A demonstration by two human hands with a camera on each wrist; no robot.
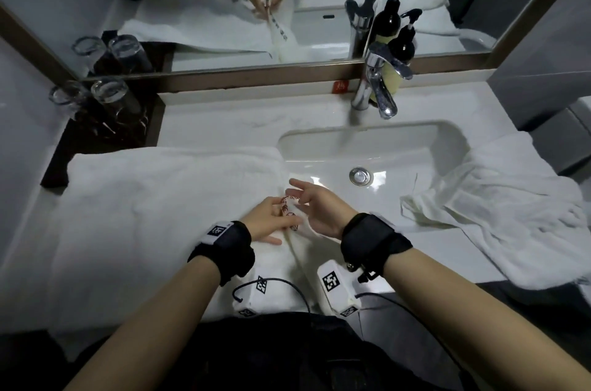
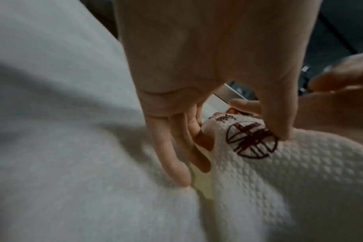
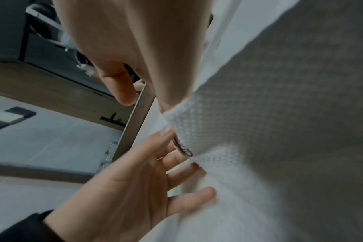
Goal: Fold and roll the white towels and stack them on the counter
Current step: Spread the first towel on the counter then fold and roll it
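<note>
A large white towel point(image 1: 160, 214) lies spread over the left counter, its right edge at the sink. A raised fold of waffle-weave towel point(image 1: 295, 250) with a red embroidered emblem point(image 2: 251, 140) stands between my hands. My left hand point(image 1: 283, 224) lies with straight fingers point(image 2: 176, 167) against the fold's left side, its thumb on the emblem. My right hand point(image 1: 295, 195) presses flat against the fold's right side, fingers straight and spread, thumb apart. In the right wrist view the fold point(image 3: 259, 114) hides the fingertips of my right hand point(image 3: 145, 104). A second white towel point(image 1: 499, 208) lies crumpled to the right of the sink.
The white sink basin point(image 1: 399, 147) sits at centre right with a chrome faucet point(image 1: 377, 86) behind it. Two glasses point(image 1: 96, 99) stand on a dark tray at the back left. A yellowish bottle point(image 1: 388, 77) stands behind the faucet. A mirror runs along the back.
</note>
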